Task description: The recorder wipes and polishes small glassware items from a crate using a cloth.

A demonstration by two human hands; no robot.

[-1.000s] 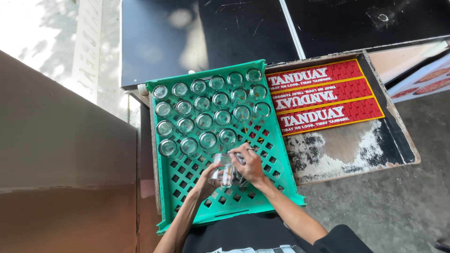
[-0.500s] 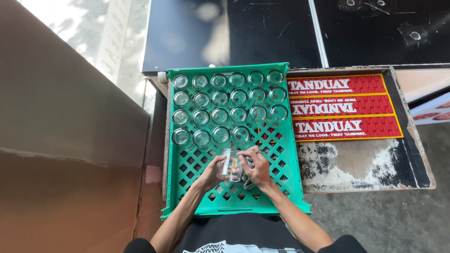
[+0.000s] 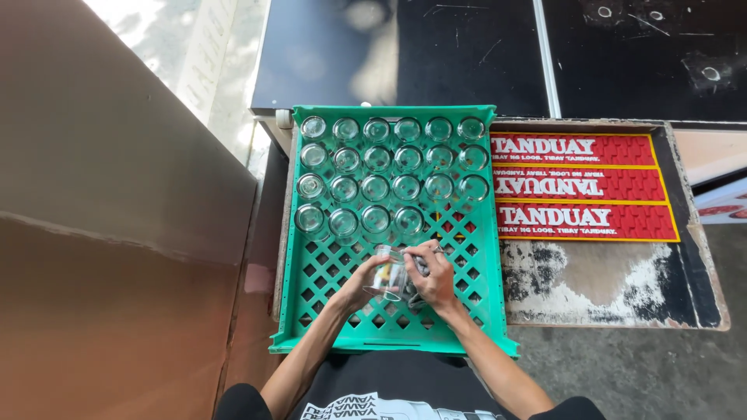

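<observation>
Largest item: a brown wall panel (image 3: 117, 233) fills the 9 o'clock side of the view, from top to bottom. At 12 o'clock lies a dark, glossy surface (image 3: 467, 54), split by a pale vertical strip.

Next in size: a green plastic lattice tray (image 3: 475, 311) sits at centre, square to the viewer. Its far half, toward 12 o'clock, carries clear glasses (image 3: 377, 159) standing in rows; the three far rows are full across, and the fourth row holds four glasses on its 9 o'clock side only. The near half of the tray shows bare lattice.

At 3 o'clock of the tray, touching its edge, is a worn board (image 3: 607, 288) with flaking white and dark patches. On the far part of that board lie three red rubber mats (image 3: 580, 187) with yellow borders, stacked edge to edge.

At 6 o'clock, a dark printed shirt (image 3: 389, 400) is visible below the tray's near rim.

Hands: both are raised over the bare lattice, just toward 6 o'clock of the fourth row. The left hand (image 3: 358, 284) is closed around a single clear glass (image 3: 387, 274), held tilted, gripping it from the 9 o'clock side. The right hand (image 3: 436, 276) is closed on a dark cloth (image 3: 419, 268), pressed against the glass from the 3 o'clock side; a ring shows on one finger. Whether the cloth reaches inside the glass cannot be determined.

The held glass is above the tray and not resting on it.
</observation>
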